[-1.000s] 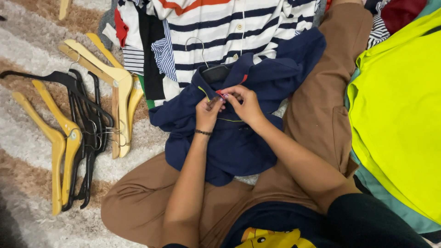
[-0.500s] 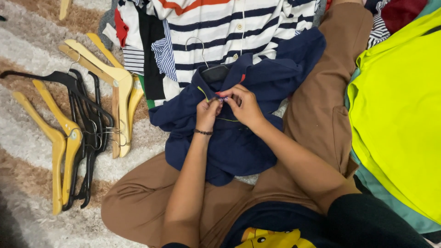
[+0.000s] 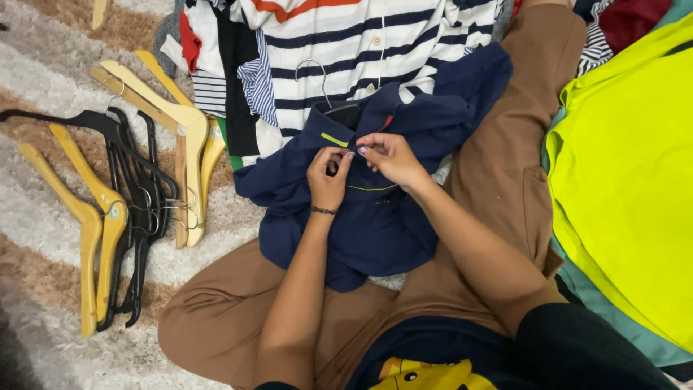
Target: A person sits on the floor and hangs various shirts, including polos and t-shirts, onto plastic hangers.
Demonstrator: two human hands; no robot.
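From my remote seat, closest to the camera I see a dark top with a yellow print (image 3: 426, 372) and crossed legs in brown trousers (image 3: 238, 318), the person sitting on a shaggy rug striped in beige, brown and cream (image 3: 43, 209). Across the lap lies the navy blue polo shirt with a thin lime-yellow trim (image 3: 375, 224), spread over the left thigh and reaching up toward the right knee. Both forearms run forward onto it. The left hand (image 3: 328, 177), with a thin dark bracelet at the wrist, has its fingers curled together and pinched on the shirt's front placket just below the collar. The right hand (image 3: 390, 155) meets it from the other side, fingertips touching the same spot of fabric, thumb and forefinger closed on it; I cannot tell whether a button sits between them. Just beyond the hands a black hanger with a metal hook (image 3: 328, 94) sits inside the shirt's collar. To the left on the rug lie a bunch of black plastic hangers (image 3: 133, 195) and several pale yellow wooden hangers (image 3: 180, 130), touching one another. To the right lies a neon yellow-green garment (image 3: 628, 173). Farthest off, a white shirt with navy stripes (image 3: 368, 43) lies under the hook.
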